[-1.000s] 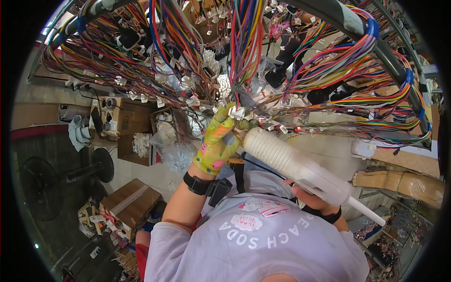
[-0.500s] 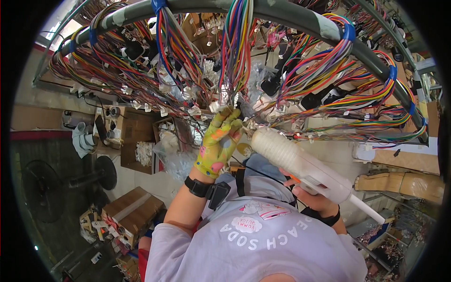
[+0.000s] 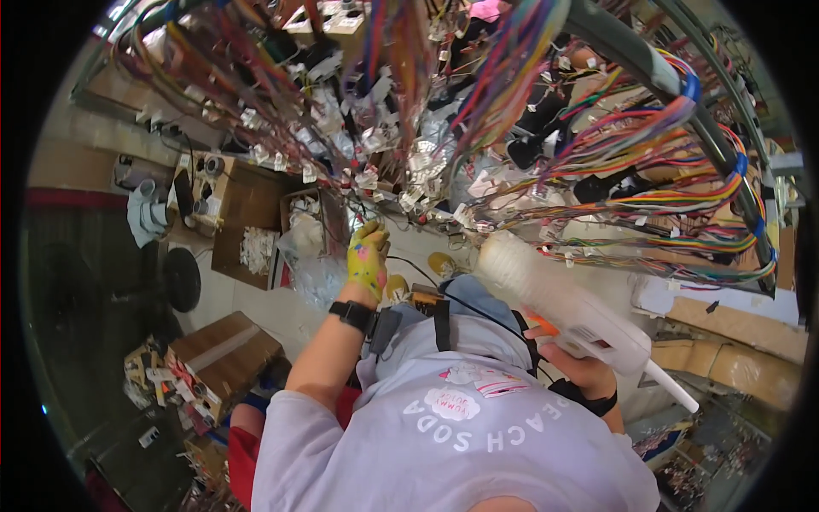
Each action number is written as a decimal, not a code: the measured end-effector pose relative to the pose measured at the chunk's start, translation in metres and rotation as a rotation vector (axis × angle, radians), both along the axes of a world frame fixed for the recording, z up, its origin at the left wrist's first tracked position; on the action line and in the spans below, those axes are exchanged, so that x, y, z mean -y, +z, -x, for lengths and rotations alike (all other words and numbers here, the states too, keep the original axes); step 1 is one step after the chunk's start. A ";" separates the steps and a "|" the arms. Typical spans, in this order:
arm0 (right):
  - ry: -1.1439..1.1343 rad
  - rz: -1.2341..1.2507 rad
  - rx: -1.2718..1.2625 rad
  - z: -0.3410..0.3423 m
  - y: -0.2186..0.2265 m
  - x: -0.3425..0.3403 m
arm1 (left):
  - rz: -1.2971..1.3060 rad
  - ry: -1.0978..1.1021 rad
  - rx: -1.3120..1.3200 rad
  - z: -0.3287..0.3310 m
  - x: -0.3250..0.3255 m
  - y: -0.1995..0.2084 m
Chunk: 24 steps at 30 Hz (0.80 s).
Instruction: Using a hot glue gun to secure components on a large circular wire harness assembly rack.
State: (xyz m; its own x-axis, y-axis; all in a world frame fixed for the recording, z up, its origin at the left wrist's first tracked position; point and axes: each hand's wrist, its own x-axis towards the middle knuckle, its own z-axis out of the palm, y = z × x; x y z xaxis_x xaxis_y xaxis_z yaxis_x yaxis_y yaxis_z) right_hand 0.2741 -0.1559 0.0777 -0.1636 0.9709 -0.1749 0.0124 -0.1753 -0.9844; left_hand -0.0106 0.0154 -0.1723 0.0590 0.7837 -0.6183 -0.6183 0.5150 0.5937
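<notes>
My right hand [image 3: 573, 362] is wrapped round the handle of a white hot-glue gun [image 3: 589, 320] with an orange trigger. Its wide front, wound in whitish tape, points up and left, while a white glue stick [image 3: 674, 386] sticks out of its rear. My left hand [image 3: 368, 263], in a yellow spotted glove, hangs just below the near ends of the wires. Its fingers are bent together, and what they hold, if anything, is too small to make out. Bundles of coloured wires [image 3: 597, 145] with white connectors [image 3: 412, 200] hang from a curved grey rail [image 3: 627, 51].
Left of the wires stand an open cardboard box [image 3: 223, 247] of white parts and a clear plastic bag [image 3: 309, 269]. A closed carton [image 3: 223, 363] and a dark fan [image 3: 181, 280] are at lower left. A black cord [image 3: 478, 309] crosses in front of my body. Flat cardboard [image 3: 738, 328] lies at right.
My left hand has come away from the central connectors, down and to the left. The middle and left wire bundles are swinging and blurred. The glue gun has shifted slightly right.
</notes>
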 end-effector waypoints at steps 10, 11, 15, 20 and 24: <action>-0.078 0.189 -0.002 0.009 0.008 -0.011 | -0.124 -0.137 0.098 -0.054 -0.057 -0.054; -0.068 0.196 0.020 0.008 0.008 -0.011 | -0.150 -0.150 0.401 -0.060 -0.061 -0.053; 0.010 0.207 0.013 0.023 0.021 -0.022 | -0.486 0.060 -0.467 -0.043 -0.053 -0.147; -0.037 0.165 0.046 0.014 0.011 -0.022 | -0.487 -0.020 -0.027 -0.038 -0.040 -0.039; 0.050 0.183 0.089 0.013 -0.005 -0.027 | -0.078 -0.100 0.055 0.000 -0.003 0.000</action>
